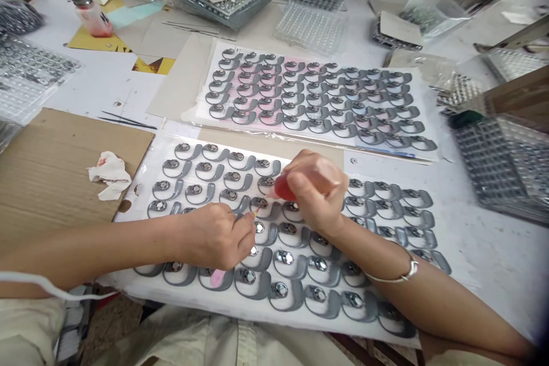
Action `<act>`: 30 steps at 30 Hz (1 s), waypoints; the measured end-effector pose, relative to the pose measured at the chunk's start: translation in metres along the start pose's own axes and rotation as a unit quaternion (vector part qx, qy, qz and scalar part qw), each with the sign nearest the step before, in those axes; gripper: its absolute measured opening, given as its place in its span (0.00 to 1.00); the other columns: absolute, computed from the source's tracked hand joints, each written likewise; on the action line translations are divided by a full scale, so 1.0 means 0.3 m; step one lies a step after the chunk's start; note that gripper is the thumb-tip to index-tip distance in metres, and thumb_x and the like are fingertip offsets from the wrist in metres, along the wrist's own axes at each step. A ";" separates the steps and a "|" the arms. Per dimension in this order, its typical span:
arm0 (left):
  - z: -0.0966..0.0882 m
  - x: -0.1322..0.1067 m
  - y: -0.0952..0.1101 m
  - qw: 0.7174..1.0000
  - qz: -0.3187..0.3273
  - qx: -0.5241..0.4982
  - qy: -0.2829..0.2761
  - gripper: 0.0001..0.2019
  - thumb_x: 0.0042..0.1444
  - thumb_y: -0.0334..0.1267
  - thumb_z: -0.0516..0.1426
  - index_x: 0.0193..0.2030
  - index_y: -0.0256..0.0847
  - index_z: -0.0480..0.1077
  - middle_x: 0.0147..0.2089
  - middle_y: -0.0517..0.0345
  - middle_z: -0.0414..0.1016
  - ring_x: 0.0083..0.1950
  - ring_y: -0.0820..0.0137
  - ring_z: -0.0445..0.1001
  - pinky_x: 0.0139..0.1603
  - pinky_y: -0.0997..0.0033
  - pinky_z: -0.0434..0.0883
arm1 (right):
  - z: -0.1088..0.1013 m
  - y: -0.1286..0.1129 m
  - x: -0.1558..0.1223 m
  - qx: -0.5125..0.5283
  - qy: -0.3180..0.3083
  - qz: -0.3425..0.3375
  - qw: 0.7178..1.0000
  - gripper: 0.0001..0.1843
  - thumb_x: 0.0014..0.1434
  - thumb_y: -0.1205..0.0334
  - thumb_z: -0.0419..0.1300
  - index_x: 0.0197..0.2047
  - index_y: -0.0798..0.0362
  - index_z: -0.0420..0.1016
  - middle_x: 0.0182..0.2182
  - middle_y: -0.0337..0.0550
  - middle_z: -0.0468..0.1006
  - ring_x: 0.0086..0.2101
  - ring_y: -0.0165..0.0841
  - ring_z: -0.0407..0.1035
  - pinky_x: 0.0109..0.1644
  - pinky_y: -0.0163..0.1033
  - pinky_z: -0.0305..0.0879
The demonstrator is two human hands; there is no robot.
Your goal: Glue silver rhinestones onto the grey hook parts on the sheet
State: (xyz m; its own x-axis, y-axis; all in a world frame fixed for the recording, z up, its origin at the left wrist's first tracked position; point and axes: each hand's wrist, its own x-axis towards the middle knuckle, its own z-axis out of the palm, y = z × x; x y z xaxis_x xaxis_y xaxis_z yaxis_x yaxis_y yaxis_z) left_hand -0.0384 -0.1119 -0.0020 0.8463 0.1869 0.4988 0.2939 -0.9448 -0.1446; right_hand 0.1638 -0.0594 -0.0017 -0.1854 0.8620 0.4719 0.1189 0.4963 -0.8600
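My right hand (317, 191) is closed around a small squeeze bottle (283, 189) of red liquid, its narrow nozzle pointing left and down at one grey curved piece (269, 210) with a shiny round head. In my left hand (221, 237), pinched fingers hold a thin stick (256, 212) with a yellowish tip, close to that same round head. Below this hand a flat pink end (219, 278) shows; whether it belongs to the stick I cannot tell. Rows of similar grey pieces lie on a white sheet (257, 311) under both hands, which hide some of them.
Behind lies a second sheet of grey pieces (317, 97). Brown cardboard (64, 166) with a crumpled tissue (110, 174) is at left. A capped bottle with red liquid (91, 14) stands back left. Clear trays (311, 26) and stacked trays (506, 160) line the back and right.
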 end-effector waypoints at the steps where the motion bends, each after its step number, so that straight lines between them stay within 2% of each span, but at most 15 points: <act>1: 0.001 -0.001 0.000 1.000 -0.004 -0.001 0.002 0.05 0.55 0.25 0.56 0.32 0.28 0.73 0.36 0.38 0.80 0.21 0.70 0.74 0.17 0.72 0.71 | -0.007 -0.011 0.016 0.015 0.016 0.021 1.000 0.15 0.59 0.49 0.61 0.27 0.48 0.70 0.22 0.38 0.71 0.22 0.30 0.67 0.22 0.38 0.63; 4: 0.004 -0.003 -0.001 1.000 -0.016 -0.002 0.007 0.06 0.57 0.24 0.55 0.32 0.29 0.72 0.37 0.40 0.80 0.23 0.71 0.74 0.19 0.73 0.74 | -0.045 -0.049 0.076 0.042 0.065 0.075 0.994 0.19 0.57 0.40 0.60 0.29 0.47 0.68 0.21 0.37 0.70 0.20 0.30 0.68 0.17 0.37 0.60; 6: 0.004 -0.004 -0.001 1.000 -0.015 0.001 0.005 0.05 0.57 0.24 0.55 0.32 0.29 0.72 0.37 0.40 0.80 0.23 0.72 0.74 0.19 0.74 0.74 | -0.076 -0.073 0.103 0.051 0.076 0.108 0.990 0.21 0.55 0.37 0.61 0.32 0.47 0.68 0.22 0.38 0.70 0.20 0.31 0.70 0.15 0.36 0.57; 9: 0.002 -0.003 -0.002 1.000 -0.006 0.006 0.006 0.04 0.56 0.23 0.56 0.32 0.29 0.72 0.37 0.40 0.80 0.22 0.72 0.73 0.18 0.74 0.73 | -0.115 -0.091 0.091 0.061 0.057 0.141 0.986 0.21 0.51 0.41 0.66 0.36 0.48 0.70 0.24 0.38 0.73 0.22 0.32 0.73 0.14 0.35 0.58; 13: 0.004 -0.004 0.001 1.000 0.003 0.017 0.007 0.03 0.53 0.22 0.57 0.33 0.28 0.73 0.37 0.39 0.80 0.21 0.72 0.73 0.16 0.74 0.72 | -0.123 -0.062 0.002 0.035 0.040 0.163 0.985 0.20 0.48 0.47 0.71 0.39 0.48 0.74 0.28 0.39 0.77 0.23 0.34 0.73 0.16 0.37 0.65; 15: 0.007 -0.006 0.003 1.000 0.008 0.021 0.011 0.04 0.53 0.22 0.57 0.33 0.27 0.73 0.36 0.38 0.80 0.20 0.71 0.72 0.15 0.73 0.71 | -0.111 -0.035 -0.042 0.003 0.052 0.145 0.988 0.17 0.50 0.49 0.69 0.39 0.48 0.75 0.28 0.40 0.77 0.23 0.34 0.72 0.18 0.38 0.65; 19: 0.010 -0.011 0.006 1.000 0.014 0.018 0.008 0.05 0.54 0.23 0.56 0.34 0.26 0.73 0.36 0.36 0.80 0.21 0.69 0.74 0.15 0.72 0.70 | -0.084 0.006 -0.095 -0.089 0.094 0.053 0.990 0.12 0.53 0.49 0.67 0.33 0.49 0.76 0.28 0.42 0.78 0.28 0.35 0.72 0.29 0.41 0.70; 21: 0.011 -0.012 0.008 1.000 0.012 0.015 0.003 0.05 0.54 0.24 0.56 0.34 0.26 0.73 0.36 0.36 0.80 0.22 0.68 0.74 0.14 0.72 0.69 | -0.076 0.015 -0.108 -0.108 0.094 0.023 0.989 0.10 0.55 0.51 0.65 0.33 0.48 0.76 0.29 0.42 0.78 0.30 0.35 0.72 0.33 0.43 0.70; 25: 0.011 -0.012 0.010 1.000 0.011 0.018 -0.005 0.04 0.54 0.25 0.57 0.34 0.26 0.73 0.36 0.36 0.80 0.22 0.68 0.74 0.14 0.72 0.68 | -0.073 0.023 -0.119 -0.119 0.087 -0.001 0.989 0.07 0.57 0.54 0.64 0.34 0.48 0.76 0.28 0.41 0.78 0.30 0.35 0.71 0.35 0.43 0.70; 30: 0.008 -0.013 0.011 0.999 0.019 0.036 -0.015 0.04 0.55 0.26 0.57 0.34 0.27 0.73 0.37 0.37 0.80 0.22 0.70 0.73 0.15 0.73 0.68 | -0.075 0.022 -0.118 -0.122 0.082 -0.003 0.989 0.08 0.58 0.54 0.63 0.34 0.49 0.75 0.28 0.42 0.78 0.30 0.35 0.72 0.35 0.44 0.70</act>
State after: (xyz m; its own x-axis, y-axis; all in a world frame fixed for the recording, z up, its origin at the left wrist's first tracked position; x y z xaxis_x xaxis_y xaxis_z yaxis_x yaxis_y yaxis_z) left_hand -0.0396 -0.1149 -0.0065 0.8704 0.1594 0.4659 0.2906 -0.9301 -0.2248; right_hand 0.1933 -0.0844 -0.0198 -0.0283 0.8540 0.5196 0.3544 0.4946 -0.7936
